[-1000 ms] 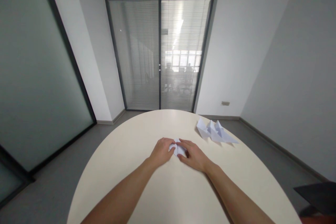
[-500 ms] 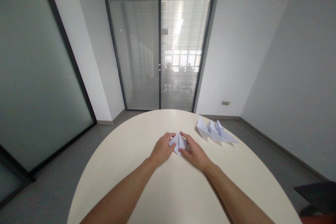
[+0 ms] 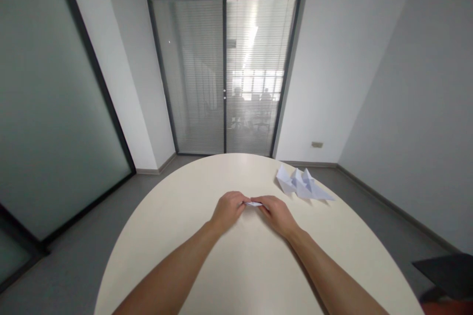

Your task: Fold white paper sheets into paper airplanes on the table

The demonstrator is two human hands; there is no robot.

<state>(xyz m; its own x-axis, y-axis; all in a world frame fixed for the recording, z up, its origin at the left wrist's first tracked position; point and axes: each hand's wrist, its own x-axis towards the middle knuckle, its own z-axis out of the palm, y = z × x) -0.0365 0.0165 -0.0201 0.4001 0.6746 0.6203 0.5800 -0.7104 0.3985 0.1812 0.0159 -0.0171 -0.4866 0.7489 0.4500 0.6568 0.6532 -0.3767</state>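
A person's bare left hand (image 3: 229, 209) and bare right hand (image 3: 279, 215) meet over a small, thin piece of folded white paper (image 3: 253, 204), just below the centre of the frame. The fingers of each hand are closed on it, the left pinching its left end and the right its right end, with a short pale strip showing between them. The paper is seen nearly edge-on and is mostly covered, so its creases, and whether it touches the tabletop, cannot be told from here.

Below and around the hands spreads a round, cream-coloured, smooth-topped table (image 3: 225, 275), which fills the lower middle of the frame. To the right of centre, near the table's far right edge, sits a close row of white folded-paper shapes with pointed peaks (image 3: 303, 189), apart from both hands.

Good handling here would seem to rest on an even pinch: both hands level, pressure matched left and right, so that the strip does not twist or skew. Layers are best lined up at the edges before any firm press, since a crease set crooked in paper is hard to undo. A light touch should spare thin corners from tearing, and the firm tabletop offers backing for sharpening a line. The right hand, nearer the row, would do well to keep its knuckles clear of it.
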